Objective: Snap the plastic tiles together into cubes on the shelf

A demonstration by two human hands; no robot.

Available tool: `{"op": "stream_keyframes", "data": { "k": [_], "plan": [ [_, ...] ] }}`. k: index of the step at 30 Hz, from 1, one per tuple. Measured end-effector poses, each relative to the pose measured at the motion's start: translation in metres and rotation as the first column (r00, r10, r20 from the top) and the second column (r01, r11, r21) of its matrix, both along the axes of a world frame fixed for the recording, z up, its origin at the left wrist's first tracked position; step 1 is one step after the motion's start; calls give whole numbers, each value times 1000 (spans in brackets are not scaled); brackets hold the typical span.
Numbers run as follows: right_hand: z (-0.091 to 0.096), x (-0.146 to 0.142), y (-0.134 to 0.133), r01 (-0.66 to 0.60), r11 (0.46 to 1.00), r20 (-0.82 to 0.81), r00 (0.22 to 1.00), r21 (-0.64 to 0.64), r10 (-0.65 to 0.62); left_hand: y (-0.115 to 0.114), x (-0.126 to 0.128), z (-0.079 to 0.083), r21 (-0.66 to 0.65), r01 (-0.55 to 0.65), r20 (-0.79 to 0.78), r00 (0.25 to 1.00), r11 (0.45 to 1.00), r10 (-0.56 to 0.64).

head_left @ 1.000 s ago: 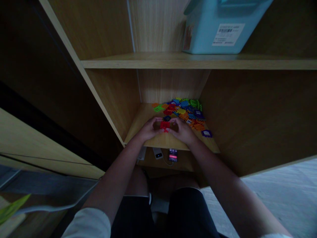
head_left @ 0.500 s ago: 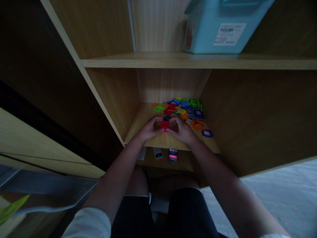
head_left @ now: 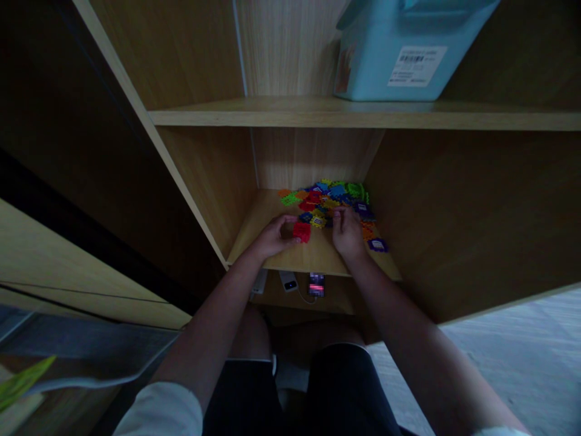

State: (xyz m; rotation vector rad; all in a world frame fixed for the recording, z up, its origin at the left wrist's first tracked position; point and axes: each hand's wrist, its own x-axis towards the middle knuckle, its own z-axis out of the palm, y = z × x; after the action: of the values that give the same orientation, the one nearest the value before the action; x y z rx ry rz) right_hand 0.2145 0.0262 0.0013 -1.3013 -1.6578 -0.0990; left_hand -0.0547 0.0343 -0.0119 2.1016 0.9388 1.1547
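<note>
On a low wooden shelf [head_left: 272, 254] lies a heap of flat coloured plastic building pieces [head_left: 338, 197]. My left hand [head_left: 272, 236] grips a red assembled piece [head_left: 301, 231] by its left side, just above the shelf. Over the near edge of the heap reaches my right hand [head_left: 347, 231], its fingers curled down onto an orange piece; whether it grips that piece is hidden. A purple piece [head_left: 378, 244] lies alone to the right of that hand.
A light blue plastic box [head_left: 399, 48] with a white label stands on the shelf above. Below the low shelf lie a lit phone [head_left: 316, 284] and a white charger [head_left: 289, 281]. Shelf walls close in on both sides. My knees are below.
My right hand let go of the red piece and moved right and back to the heap. The left hand still holds the red piece in the same place.
</note>
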Motion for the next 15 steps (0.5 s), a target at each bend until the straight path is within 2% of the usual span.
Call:
{"op": "stream_keyframes", "data": {
  "k": [3,6,8,11,13,15],
  "plan": [
    [2,9,0,143,988,-64,988,61,-139,-1,0,0,-16,2,21,1000,1000,-2],
    [7,20,-3,316,945,-165,940,80,-300,-1,1,1,-34,6,35,999,999,-4],
    [10,25,-5,424,905,-184,891,7,-416,-1,1,2,-38,8,30,1000,999,-6],
    [11,23,-10,530,825,-77,830,-197,-552,-1,1,1,-29,2,24,1000,1000,-2],
    [9,17,-12,546,780,41,826,-307,-562,-1,0,0,-26,-7,21,1000,1000,7],
    [6,10,-13,549,754,144,832,-361,-536,-1,0,1,-24,-14,12,1000,1000,15]
  ]
}}
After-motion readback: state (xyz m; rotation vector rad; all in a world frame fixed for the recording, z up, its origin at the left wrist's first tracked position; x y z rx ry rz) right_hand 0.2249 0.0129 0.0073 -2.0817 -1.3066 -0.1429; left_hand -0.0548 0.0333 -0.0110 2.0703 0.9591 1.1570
